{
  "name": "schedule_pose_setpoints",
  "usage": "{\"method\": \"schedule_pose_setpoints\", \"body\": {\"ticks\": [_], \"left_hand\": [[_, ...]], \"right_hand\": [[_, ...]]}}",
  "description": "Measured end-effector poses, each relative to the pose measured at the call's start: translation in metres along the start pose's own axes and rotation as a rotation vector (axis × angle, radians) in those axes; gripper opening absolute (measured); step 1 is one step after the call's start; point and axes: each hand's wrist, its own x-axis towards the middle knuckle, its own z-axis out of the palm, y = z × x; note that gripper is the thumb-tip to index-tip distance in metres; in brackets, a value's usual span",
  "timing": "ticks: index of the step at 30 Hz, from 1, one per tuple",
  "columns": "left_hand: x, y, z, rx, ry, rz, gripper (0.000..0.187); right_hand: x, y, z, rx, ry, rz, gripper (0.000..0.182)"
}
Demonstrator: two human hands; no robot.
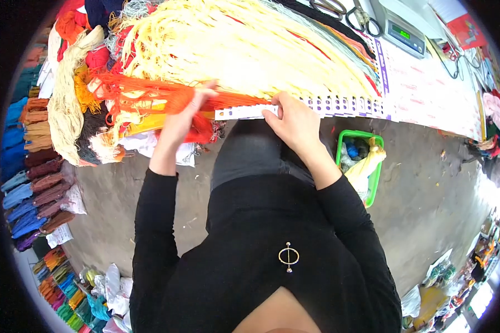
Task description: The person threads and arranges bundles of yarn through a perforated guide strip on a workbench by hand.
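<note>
A thick bundle of orange-red threads point(239, 99) runs leftward across the table's near edge. My left hand point(188, 114) is closed around part of it, with the fingertips slightly blurred and pointing up and right. At the right end of these threads, my right hand point(295, 121) pinches a white punched card strip point(236, 113) between thumb and fingers. More hole-punched cards point(350, 106) lie overlapping in a row to the right of that hand. Beyond both hands spreads a wide mass of pale yellow threads point(205, 44), their ends lying along the cards.
Scissors point(364, 21) and a digital scale point(403, 34) sit at the table's far right. A green basket point(375, 178) holding yarn stands on the floor to the right. Cream yarn hanks point(66, 105) hang at the left, near stacked coloured hanks point(36, 183).
</note>
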Motion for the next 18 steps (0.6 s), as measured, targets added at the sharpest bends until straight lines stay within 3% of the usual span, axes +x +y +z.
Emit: {"method": "schedule_pose_setpoints", "body": {"ticks": [1, 2, 3, 4, 5, 9, 12, 15, 16, 17, 18], "left_hand": [[0.003, 0.009, -0.009, 0.338, 0.187, -0.040, 0.048], [0.001, 0.023, -0.021, 0.439, 0.472, -0.404, 0.052], [0.008, -0.034, -0.083, 0.428, 0.569, -0.404, 0.048], [0.012, -0.054, -0.122, 0.277, 0.542, -0.208, 0.047], [0.015, -0.044, -0.133, 0.227, 0.510, -0.094, 0.042], [0.013, -0.053, -0.149, 0.602, 0.661, -0.040, 0.036], [-0.017, 0.032, -0.042, 0.279, 0.595, 0.018, 0.050], [-0.038, 0.041, 0.031, -0.331, 0.171, -0.029, 0.050], [-0.036, 0.055, 0.061, -0.506, 0.018, -0.095, 0.051], [-0.034, 0.041, 0.084, -0.605, 0.009, -0.144, 0.051], [-0.032, 0.037, 0.095, -0.531, -0.115, -0.070, 0.049]], "right_hand": [[0.000, -0.001, -0.001, 0.010, -0.021, 0.019, 0.025], [0.000, -0.001, -0.002, 0.022, -0.041, 0.039, 0.024], [0.000, 0.000, -0.003, 0.021, -0.036, 0.033, 0.024], [0.000, 0.000, -0.002, 0.018, -0.028, 0.025, 0.025], [0.000, 0.000, -0.001, 0.017, -0.022, 0.019, 0.025], [-0.004, 0.002, -0.004, 0.021, 0.002, 0.008, 0.022], [-0.018, 0.007, -0.005, 0.562, 0.166, 0.096, 0.011], [-0.038, -0.010, -0.012, 0.633, 0.158, -0.069, 0.010], [-0.042, -0.018, -0.013, 0.662, 0.078, -0.124, 0.010], [-0.044, -0.025, -0.012, 0.760, 0.012, -0.173, 0.010], [-0.048, -0.031, -0.009, 0.944, -0.119, -0.060, 0.011]]}}
